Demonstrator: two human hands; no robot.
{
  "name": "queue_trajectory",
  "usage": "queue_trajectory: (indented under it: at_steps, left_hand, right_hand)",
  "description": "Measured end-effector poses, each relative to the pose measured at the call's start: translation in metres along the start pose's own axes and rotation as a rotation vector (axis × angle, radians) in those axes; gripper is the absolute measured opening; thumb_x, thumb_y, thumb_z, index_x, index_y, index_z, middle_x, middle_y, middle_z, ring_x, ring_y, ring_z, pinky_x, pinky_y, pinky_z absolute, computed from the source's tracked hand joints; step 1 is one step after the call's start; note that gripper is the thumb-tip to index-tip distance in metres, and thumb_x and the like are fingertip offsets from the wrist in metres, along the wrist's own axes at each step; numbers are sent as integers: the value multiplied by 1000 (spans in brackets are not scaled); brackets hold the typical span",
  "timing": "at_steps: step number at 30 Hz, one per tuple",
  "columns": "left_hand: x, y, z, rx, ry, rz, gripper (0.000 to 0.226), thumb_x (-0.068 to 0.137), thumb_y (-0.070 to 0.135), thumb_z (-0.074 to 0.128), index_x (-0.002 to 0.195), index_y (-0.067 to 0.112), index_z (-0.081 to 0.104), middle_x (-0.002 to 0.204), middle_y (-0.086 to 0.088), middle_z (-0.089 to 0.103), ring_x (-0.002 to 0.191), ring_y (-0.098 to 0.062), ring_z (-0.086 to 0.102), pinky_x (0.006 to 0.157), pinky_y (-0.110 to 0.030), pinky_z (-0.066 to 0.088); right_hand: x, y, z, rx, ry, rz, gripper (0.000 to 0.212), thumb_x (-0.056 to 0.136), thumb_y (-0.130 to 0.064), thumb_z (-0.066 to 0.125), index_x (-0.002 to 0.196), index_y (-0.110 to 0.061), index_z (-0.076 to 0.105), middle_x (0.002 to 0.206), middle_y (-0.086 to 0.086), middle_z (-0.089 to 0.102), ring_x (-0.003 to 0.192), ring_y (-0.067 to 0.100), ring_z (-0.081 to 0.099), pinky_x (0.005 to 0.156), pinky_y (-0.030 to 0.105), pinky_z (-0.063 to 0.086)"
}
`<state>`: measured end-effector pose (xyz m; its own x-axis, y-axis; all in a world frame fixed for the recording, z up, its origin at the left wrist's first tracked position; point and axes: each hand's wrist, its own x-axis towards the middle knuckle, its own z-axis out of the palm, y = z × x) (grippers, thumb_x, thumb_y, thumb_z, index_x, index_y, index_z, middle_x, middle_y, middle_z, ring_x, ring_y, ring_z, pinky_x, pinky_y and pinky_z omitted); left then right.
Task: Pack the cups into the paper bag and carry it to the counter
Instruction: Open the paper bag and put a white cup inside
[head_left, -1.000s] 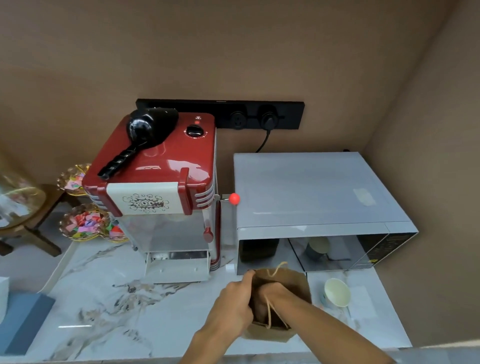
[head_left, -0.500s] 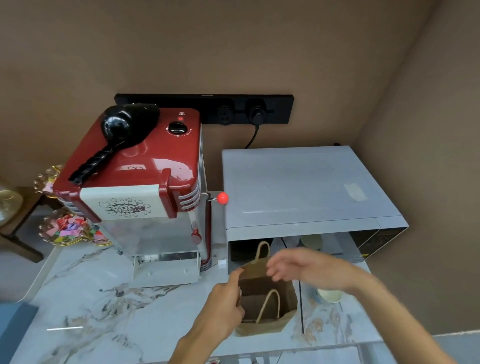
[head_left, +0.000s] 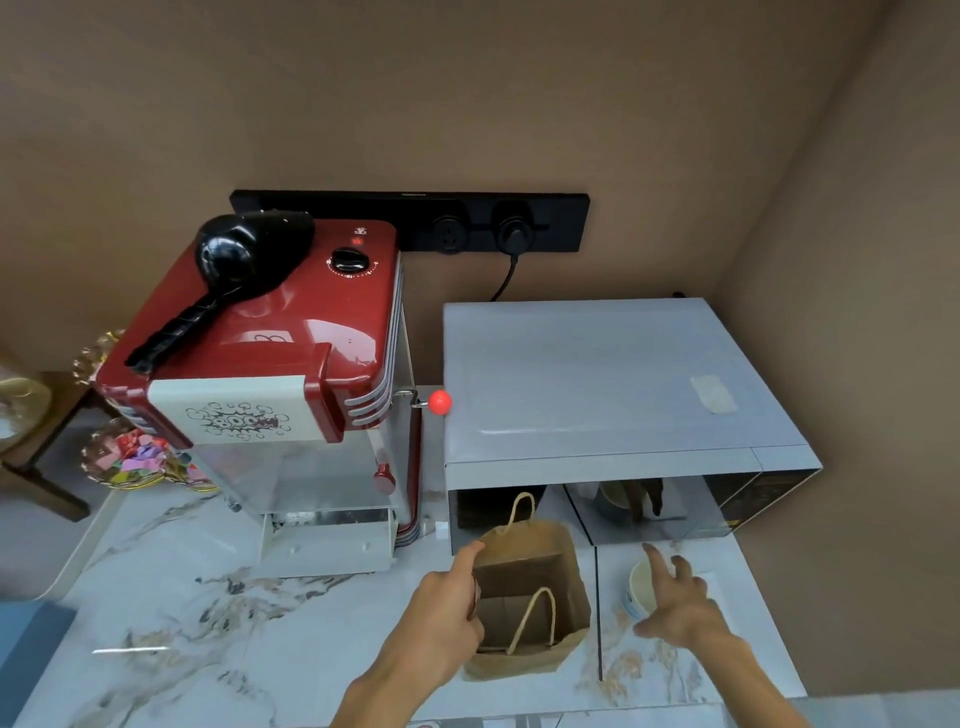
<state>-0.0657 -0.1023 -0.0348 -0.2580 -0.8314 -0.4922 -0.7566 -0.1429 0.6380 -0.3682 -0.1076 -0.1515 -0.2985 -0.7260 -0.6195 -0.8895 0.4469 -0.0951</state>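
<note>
Right hand (head_left: 675, 603): we have withdrawn it from the paper bag (head_left: 524, 597); fingers spread, reaching the cup (head_left: 641, 590) at 3 o'clock.
Left hand (head_left: 447, 613): still pinches the bag rim.
Meaning: next cup follows.

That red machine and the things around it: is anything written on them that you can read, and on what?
"BOOM", as best it reads, in a cartoon burst on the cream panel of the red machine.
Small white mark and red symbol above its black dial: too small to read.
Tick marks around the dial: no legible numbers.
Pale sticker on top of the microwave: blank or too faint to read.
Paper bag and cup: no print seen.
</note>
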Motion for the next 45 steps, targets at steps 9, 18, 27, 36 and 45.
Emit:
queue_trajectory:
  at_steps: [9,18,27,36,45]
  left_hand:
    - [2,-3,0,-5,20,19,80,89,-1,59,150,31,18,78,12,43,71,-11,48,84,-21,48]
    - [10,-8,5,-19,18,-3,88,89,2,62,151,35,9,82,5,49,73,-12,54,86,-26,54]
    - [14,-17,5,-13,39,85,89,78,1,52,149,35,12,79,1,51,76,-18,55,77,-33,55]
    - [16,-27,3,10,47,89,90,79,5,57,147,43,11,72,4,52,73,-17,58,78,-34,57]
    - [7,-16,5,16,41,73,93,82,2,51,149,44,1,74,1,49,73,-17,54,79,-38,56]
  right_hand:
    - [-38,-9,-34,145,162,-175,67,77,-36,72,134,-29,38,127,6,47,103,26,57,85,34,53]
    - [-144,-55,-116,391,383,-705,61,71,-37,80,117,-50,43,121,-28,46,111,0,50,82,17,48]
    - [-140,-113,-98,49,115,-997,57,78,-29,72,122,-47,40,129,-26,35,115,-1,45,94,23,46]
    - [-109,-140,-133,-26,-139,-864,59,65,-26,79,113,-44,50,117,-11,57,107,13,53,91,38,50]
    - [-100,-187,-85,-510,-176,-694,51,68,-29,78,113,-16,58,110,7,61,97,26,59,83,40,56]
